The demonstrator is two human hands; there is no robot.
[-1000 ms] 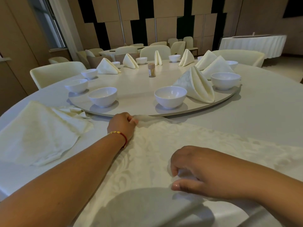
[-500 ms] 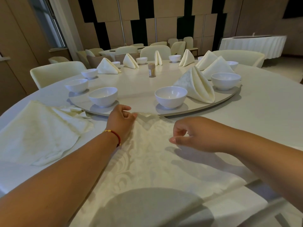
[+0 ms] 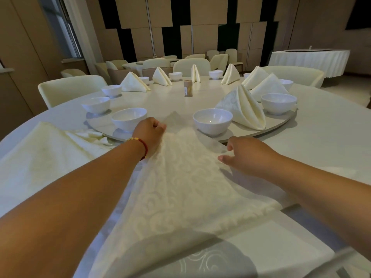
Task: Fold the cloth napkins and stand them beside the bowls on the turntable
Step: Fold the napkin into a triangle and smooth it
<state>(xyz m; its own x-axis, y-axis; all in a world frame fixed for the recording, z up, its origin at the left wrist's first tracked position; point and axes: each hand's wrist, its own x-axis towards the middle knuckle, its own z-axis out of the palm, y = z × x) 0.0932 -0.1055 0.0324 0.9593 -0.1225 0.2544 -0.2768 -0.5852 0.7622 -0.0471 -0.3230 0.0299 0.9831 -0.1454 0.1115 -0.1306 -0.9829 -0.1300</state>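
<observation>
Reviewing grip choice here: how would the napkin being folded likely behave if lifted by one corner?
Probably floppy: the napkin drapes where the left hand and right hand pinch it. Likely light. Finished folded napkins stand, suggesting creases hold.

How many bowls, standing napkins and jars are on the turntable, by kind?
Bowls: 9 plainly seen; a tenth may hide behind a napkin
Standing napkins: 7
Jar: 1
Total: 17

Single head view, looking forward and down, close over table (image 3: pixel 321 149)
</observation>
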